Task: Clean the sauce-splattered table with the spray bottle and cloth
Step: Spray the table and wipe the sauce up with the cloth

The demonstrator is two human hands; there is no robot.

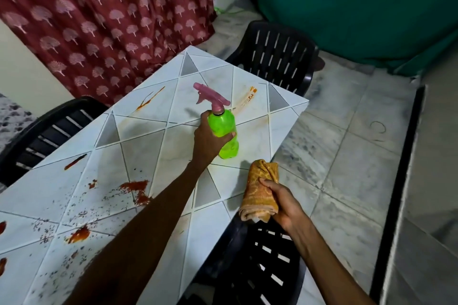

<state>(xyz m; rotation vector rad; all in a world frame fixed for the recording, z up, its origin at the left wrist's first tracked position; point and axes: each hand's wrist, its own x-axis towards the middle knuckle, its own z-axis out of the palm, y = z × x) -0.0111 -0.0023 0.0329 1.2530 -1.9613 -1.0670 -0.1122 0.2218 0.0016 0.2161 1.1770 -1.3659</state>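
Left hand point(210, 141) wrapped round green spray bottle point(224, 131), upright over far half of tabletop point(153, 146), pink trigger head pointing away-left. Cannot tell if its base touches. Right hand point(280, 203) grips rolled orange cloth point(260, 193) at near right tabletop edge. Red sauce patch point(137, 192) and specks nearer left; orange smear point(247, 99) beyond bottle. Black slatted chairs at far end point(277, 57), left side point(49, 131), near edge point(267, 262). Maroon curtain point(99, 20) behind.

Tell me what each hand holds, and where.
Left hand grips the bottle round its body; right hand grips the cloth round its lower half.
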